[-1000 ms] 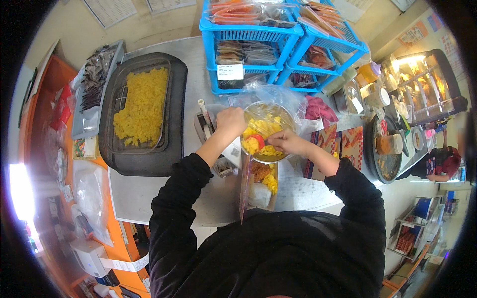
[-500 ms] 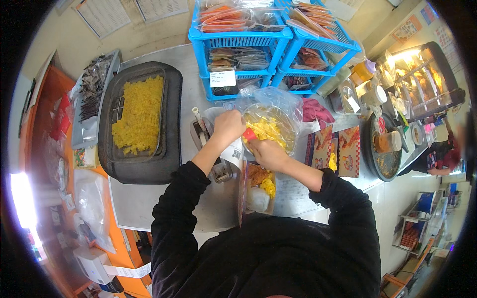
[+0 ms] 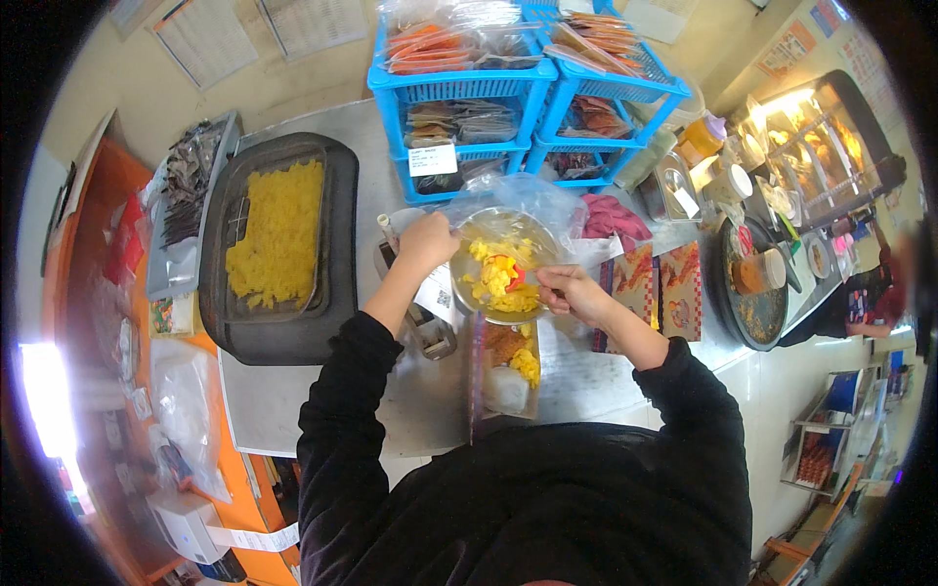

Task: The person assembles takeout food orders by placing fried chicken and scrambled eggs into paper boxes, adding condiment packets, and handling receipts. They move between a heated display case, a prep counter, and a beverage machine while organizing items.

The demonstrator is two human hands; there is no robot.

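Observation:
A round metal bowl of yellow scrambled-egg-like food stands in front of me, with clear plastic at its far side. My left hand is closed at the bowl's left rim. At the right rim, my right hand pinches a red spoon; its head carries a heap of the yellow food inside the bowl. Just below the bowl sits an open carton box holding a browned fried piece, some yellow food and a whitish wrapped lump.
Left stands a dark tray with yellow rice-like food. Blue racks of packets rise behind the bowl. Printed cartons, a pink cloth and a dark round tray lie right. A metal device sits by my left wrist.
My right hand has drawn back to the right, and the spoon's loaded head now shows in the bowl. The left hand and the bowl have shifted slightly left.

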